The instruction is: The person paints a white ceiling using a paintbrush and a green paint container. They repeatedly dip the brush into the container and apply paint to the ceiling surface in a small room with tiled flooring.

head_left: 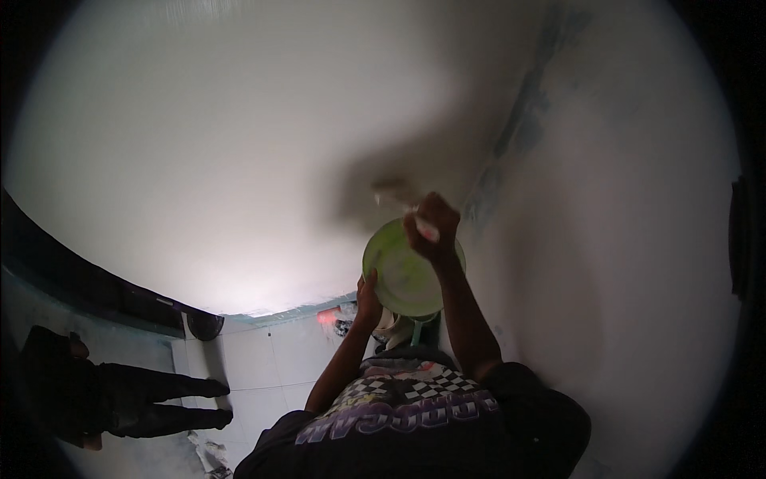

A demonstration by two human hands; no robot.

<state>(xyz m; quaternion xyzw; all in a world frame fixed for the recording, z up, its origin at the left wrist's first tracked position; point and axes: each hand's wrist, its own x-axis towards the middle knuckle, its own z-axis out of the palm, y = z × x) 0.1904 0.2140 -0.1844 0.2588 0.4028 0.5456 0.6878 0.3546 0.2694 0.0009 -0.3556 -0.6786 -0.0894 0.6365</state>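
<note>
My left hand [369, 300] grips the left edge of a round green basin [399, 279], its thumb on the rim. Pale smears show inside the basin. Above the basin's upper right rim, my right hand [433, 226] is closed around the handle of a paintbrush [392, 191]. The brush head is blurred by motion and points up and left, close to the white wall [239, 160]. From this view I cannot tell whether the bristles touch the wall. My right forearm crosses in front of the basin's right side.
A bluish, patchy strip [523, 104] runs down the corner between the white wall and the right wall [638, 199]. Tiled floor [263, 355] lies below, with a red object [328, 316] near the wall's foot. A person in dark clothes [120, 395] stands at the lower left.
</note>
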